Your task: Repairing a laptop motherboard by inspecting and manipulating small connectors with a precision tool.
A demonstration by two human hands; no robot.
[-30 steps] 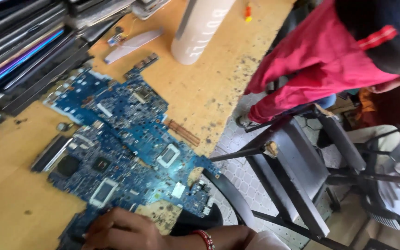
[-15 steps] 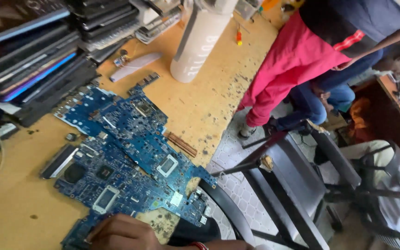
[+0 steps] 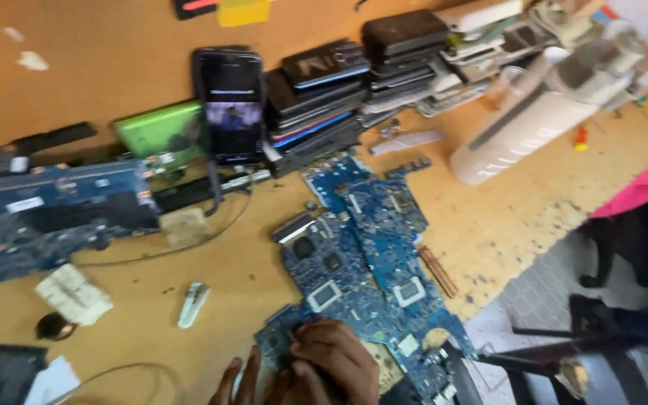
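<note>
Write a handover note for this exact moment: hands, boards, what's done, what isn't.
Right hand: resting on the near end of the blue circuit boards, fingers curled; a grip cannot be told.
Left hand: fingers flat on the wooden bench beside that board, holding nothing visible.
Boards: overlapping pile at bench centre; another blue board lies far left.
Done: boards are bare, out of any casing.
Left: no tool in either hand; no work on them visible.
</note>
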